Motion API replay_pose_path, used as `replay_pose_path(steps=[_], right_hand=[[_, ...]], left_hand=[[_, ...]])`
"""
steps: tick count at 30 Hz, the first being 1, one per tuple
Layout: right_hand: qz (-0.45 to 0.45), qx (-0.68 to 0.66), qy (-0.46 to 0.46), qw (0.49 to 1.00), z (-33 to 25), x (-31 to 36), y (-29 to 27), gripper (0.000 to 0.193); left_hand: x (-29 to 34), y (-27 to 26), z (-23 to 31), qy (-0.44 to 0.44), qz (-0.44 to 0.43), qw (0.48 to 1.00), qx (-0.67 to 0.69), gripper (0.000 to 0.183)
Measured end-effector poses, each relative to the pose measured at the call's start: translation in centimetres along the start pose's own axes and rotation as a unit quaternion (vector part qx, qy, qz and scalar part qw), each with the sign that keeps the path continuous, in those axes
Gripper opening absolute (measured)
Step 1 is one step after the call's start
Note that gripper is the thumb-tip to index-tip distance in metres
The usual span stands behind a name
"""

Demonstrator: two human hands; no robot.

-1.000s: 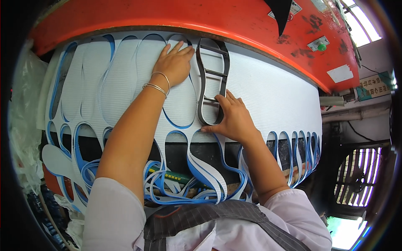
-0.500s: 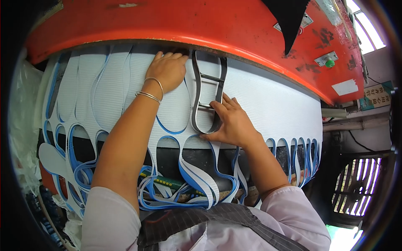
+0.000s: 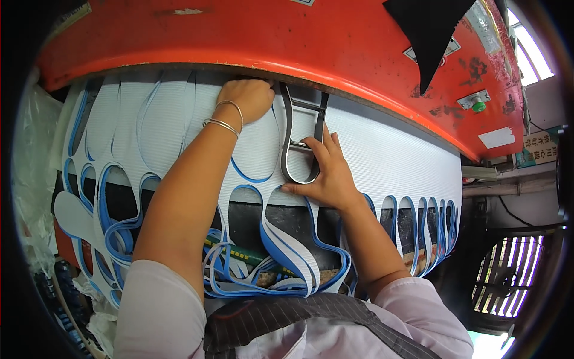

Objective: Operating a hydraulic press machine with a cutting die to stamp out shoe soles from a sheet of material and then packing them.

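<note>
A metal shoe-sole cutting die (image 3: 287, 158) with two crossbars lies on a ribbed white sheet (image 3: 388, 146) with blue undersides. Its far end reaches under the red machine beam. My right hand (image 3: 329, 170) grips the die's near right side, one finger hooked over by the lower crossbar and the thumb low beside the rounded end. Close to the die's far left side is my left hand (image 3: 248, 99), palm down and fingers curled at the beam's edge. Its fingertips are hidden, so what they hold cannot be made out. Bangles circle the left wrist.
The red beam (image 3: 239, 36) spans the far side, carrying a green button (image 3: 478, 106) and a hanging black pointed piece (image 3: 427, 42). Sole-shaped cuts fill the sheet's left part. Cut strips (image 3: 287, 251) dangle over the near edge. Clear plastic (image 3: 45, 161) hangs at left.
My left fingers, spread before, are now curled at the beam. The beam appears lower in view, while sheet and die appear slightly farther up. My right hand keeps its hold on the die.
</note>
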State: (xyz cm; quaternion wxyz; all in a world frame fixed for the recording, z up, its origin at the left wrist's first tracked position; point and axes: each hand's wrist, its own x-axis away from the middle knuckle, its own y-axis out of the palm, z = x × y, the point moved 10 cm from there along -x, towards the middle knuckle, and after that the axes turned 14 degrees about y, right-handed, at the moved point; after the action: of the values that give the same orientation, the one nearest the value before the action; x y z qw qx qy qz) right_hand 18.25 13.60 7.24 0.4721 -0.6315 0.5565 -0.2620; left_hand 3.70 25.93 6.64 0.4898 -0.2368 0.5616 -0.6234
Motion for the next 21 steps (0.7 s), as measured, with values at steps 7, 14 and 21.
replay_pose_path(steps=[7,14,21], right_hand=[[-0.037,0.011,0.025,0.999,-0.6,-0.2,-0.5,0.085],[-0.028,-0.020,0.020,0.999,-0.3,-0.7,-0.5,0.080],[-0.035,-0.046,0.013,0.998,-1.5,-0.6,-0.5,0.096]], left_hand=[[0.0,0.0,-0.9,-0.020,-0.019,0.999,0.018,0.032],[0.1,-0.1,-0.9,-0.045,-0.068,0.996,0.036,0.034],[0.4,1.1,-4.3,-0.085,-0.065,0.994,-0.008,0.045]])
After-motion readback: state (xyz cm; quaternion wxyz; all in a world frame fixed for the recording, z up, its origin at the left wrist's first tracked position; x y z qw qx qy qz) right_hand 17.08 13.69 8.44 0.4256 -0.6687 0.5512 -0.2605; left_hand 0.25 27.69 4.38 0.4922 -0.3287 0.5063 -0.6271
